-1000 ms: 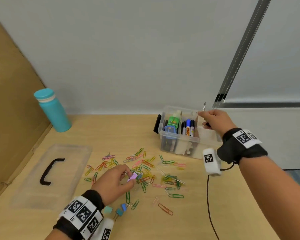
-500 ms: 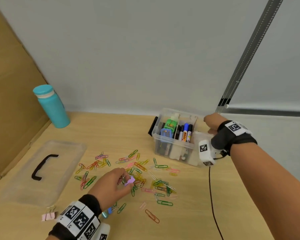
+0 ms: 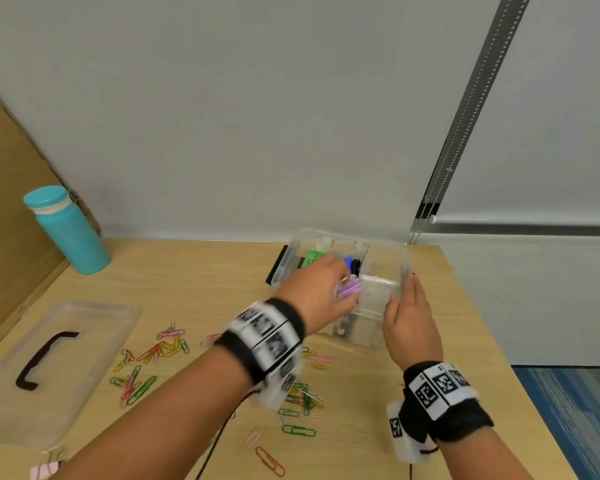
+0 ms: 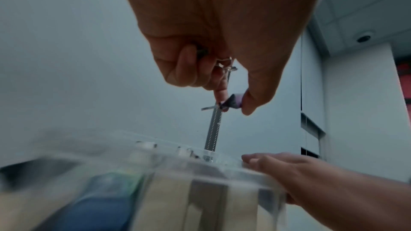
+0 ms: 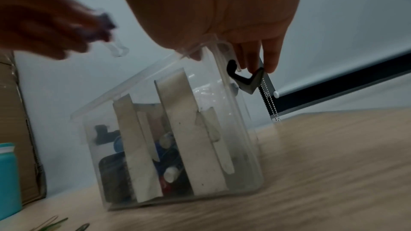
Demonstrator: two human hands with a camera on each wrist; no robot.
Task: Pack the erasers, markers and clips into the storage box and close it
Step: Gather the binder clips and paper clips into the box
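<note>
The clear storage box (image 3: 371,327) stands open at the table's back, with markers (image 3: 352,263) and a green item (image 3: 312,256) upright in its compartments. My left hand (image 3: 347,287) hovers over the box's middle and pinches a purple binder clip (image 4: 235,104) between thumb and finger. Wire handles of another clip show inside that fist. My right hand (image 3: 404,292) lies against the box's right end with straight fingers, which touch the black latch (image 5: 244,80). Coloured paper clips (image 3: 149,355) lie scattered on the table in front of the box.
The clear lid (image 3: 94,341) with a black handle lies flat at the left. A teal bottle (image 3: 66,230) stands at the back left beside a cardboard panel. A pink binder clip (image 3: 44,471) sits near the front left edge. The table ends just right of the box.
My left hand rose from the paper clip pile and carried the purple binder clip over the box. My right hand shifted from the box's far right rim to its right end wall.
</note>
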